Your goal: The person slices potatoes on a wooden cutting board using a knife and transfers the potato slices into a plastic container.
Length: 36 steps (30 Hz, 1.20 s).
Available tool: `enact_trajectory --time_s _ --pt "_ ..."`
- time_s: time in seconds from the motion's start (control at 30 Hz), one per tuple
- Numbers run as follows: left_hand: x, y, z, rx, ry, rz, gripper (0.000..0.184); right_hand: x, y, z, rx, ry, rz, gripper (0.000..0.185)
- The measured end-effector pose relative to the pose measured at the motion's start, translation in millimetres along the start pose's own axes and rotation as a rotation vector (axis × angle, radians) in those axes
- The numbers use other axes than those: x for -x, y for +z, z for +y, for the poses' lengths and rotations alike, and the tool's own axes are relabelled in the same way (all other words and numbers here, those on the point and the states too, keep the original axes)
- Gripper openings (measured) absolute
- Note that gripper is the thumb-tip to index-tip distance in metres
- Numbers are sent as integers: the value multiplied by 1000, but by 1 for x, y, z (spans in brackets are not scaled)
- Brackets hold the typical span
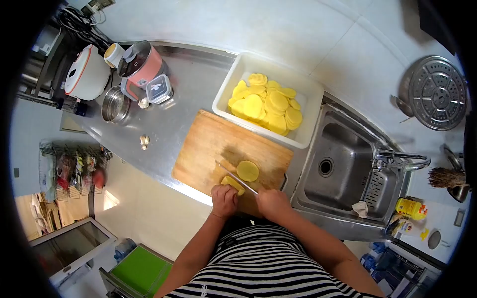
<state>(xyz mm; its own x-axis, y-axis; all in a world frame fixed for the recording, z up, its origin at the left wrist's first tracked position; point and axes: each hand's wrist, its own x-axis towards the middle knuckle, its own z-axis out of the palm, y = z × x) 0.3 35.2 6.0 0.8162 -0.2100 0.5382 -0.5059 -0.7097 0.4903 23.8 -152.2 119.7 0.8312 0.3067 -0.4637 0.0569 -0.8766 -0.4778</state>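
Note:
My right hand point(273, 202) is closed round the handle of a kitchen knife point(238, 178), whose blade points up and left over the wooden cutting board point(198, 144). My left hand point(224, 200), fingers curled, holds a piece of peeled potato point(232, 185) against the board, just left of the blade. A round potato slice point(247, 171) lies flat on the far side of the knife. Behind the board, a white plastic bin point(224, 94) contains many yellow potato slices point(268, 107).
Right of the board is a steel sink point(343, 174) with a faucet point(402, 161). Garlic cloves point(144, 142), a lidded container point(159, 89), a pink electric pot point(141, 64), a steel bowl point(115, 105) and a white rice cooker point(88, 74) stand along the counter to the left.

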Motion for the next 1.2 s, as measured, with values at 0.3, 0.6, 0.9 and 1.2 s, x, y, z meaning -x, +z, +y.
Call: enact_trajectory --time_s 0.3,0.6,0.9,1.2 --pt "0 1 -1 -36 38 27 28 44 -30 -18 30 -31 -116 15" --pt "4 3 -4 -32 37 19 29 35 -41 -28 -16 32 -229 16" --pt "3 2 -3 -9 23 -7 30 18 -27 -30 -32 12 -179 15" --pt "-2 0 -1 5 28 33 29 6 -9 -25 -51 -2 -121 20"
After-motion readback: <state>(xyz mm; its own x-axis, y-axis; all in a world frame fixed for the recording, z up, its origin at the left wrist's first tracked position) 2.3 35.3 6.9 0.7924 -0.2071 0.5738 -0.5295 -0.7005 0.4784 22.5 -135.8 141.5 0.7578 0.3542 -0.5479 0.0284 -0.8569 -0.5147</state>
